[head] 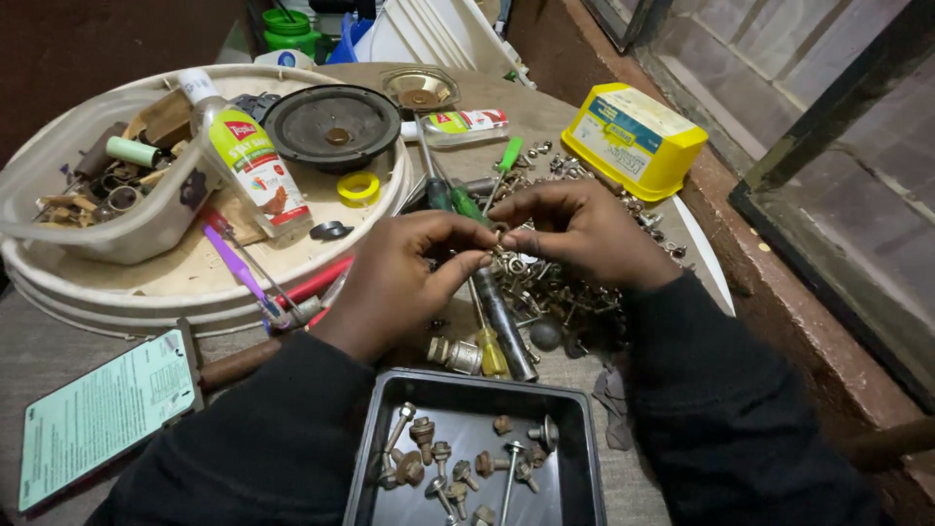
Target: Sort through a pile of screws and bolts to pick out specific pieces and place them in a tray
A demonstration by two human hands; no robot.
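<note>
Two bare hands are being held together above a tabletop. Nearest, one black tray is being filled with roughly a dozen rusty screws. Above it, a small washer is being pinched between the left hand and right hand, both grips pressed together on it; a light, steady pinch seems best. Beyond, one loose hardware pile, two screwdrivers, one yellow box and one round tray are being shown.
</note>
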